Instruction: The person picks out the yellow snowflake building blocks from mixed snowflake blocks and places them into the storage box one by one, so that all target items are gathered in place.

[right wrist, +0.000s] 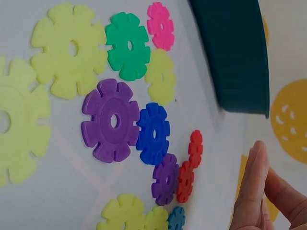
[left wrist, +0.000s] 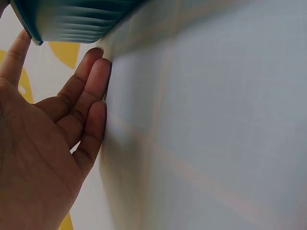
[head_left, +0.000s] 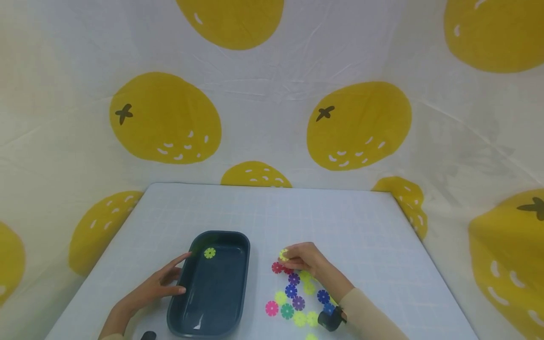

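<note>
My left hand (head_left: 158, 285) touches the left rim of a dark teal tray (head_left: 246, 283), fingertips and thumb at its edge. In the left wrist view its fingers (left wrist: 98, 79) are extended beneath the tray's ribbed side (left wrist: 79, 24). One yellow notched disc (head_left: 210, 253) lies inside the tray, toward its far end. My right hand (head_left: 307, 257) pinches another yellow notched disc (head_left: 283, 255) between thumb and fingertips, above the table and right of the tray. That held disc is hidden in the right wrist view, where the hand (right wrist: 256, 191) shows at the lower right.
Below the right hand, several notched discs lie scattered: red (head_left: 277, 267), purple (head_left: 299, 303), blue (head_left: 323, 296), green (head_left: 287, 311), pink (head_left: 272, 308) and yellow (head_left: 299, 318). They rest on a white table (head_left: 340, 222). Behind it hangs a lemon-print cloth (head_left: 263, 118).
</note>
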Demonstrator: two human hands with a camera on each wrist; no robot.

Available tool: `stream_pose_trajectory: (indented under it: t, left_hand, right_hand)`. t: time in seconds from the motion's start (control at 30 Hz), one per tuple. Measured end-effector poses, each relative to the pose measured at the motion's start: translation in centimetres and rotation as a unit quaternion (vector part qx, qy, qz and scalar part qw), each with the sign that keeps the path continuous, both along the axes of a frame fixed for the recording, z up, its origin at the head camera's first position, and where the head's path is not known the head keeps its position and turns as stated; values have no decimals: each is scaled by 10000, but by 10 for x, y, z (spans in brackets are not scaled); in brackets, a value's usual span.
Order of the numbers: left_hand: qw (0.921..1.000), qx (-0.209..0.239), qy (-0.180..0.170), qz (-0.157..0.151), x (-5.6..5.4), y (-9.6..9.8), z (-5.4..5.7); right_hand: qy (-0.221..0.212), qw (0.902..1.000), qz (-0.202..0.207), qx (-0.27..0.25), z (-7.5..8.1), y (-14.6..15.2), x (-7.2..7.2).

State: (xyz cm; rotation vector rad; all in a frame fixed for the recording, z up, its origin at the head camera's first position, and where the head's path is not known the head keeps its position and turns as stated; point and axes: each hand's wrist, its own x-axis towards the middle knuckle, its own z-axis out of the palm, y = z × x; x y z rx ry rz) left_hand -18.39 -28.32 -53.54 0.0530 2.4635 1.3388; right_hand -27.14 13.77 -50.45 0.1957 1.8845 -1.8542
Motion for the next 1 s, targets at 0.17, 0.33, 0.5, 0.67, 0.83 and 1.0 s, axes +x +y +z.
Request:
stream_pose_trajectory:
  t: [0.17, 0.33, 0.5, 0.67, 0.83, 1.0]
  left_hand:
    - [10000, -6, -60, 61, 0, 1, 0]
    - [10000, -15, -46, 70, -1, 1, 0]
    - [10000, 6, -17, 30, -1, 0, 0]
    - [10000, -17, 2, -53, 0, -1, 0]
    - [10000, -7, -55, 3, 0, -1, -1]
    - [10000, 1, -13, -29, 0, -2, -1]
  right_hand:
    - [-31, 10000, 4, -32, 2, -5, 1]
    - [22, 10000, 80, 0, 5, -9, 2]
    - [-24, 9999, 97, 36, 6, -11, 2]
    - [-73, 9999, 105, 41, 6, -14, 2]
    - [-42, 9998, 180, 11, 6, -17, 1]
    - [-21, 9998, 210, 24, 7, -20, 1]
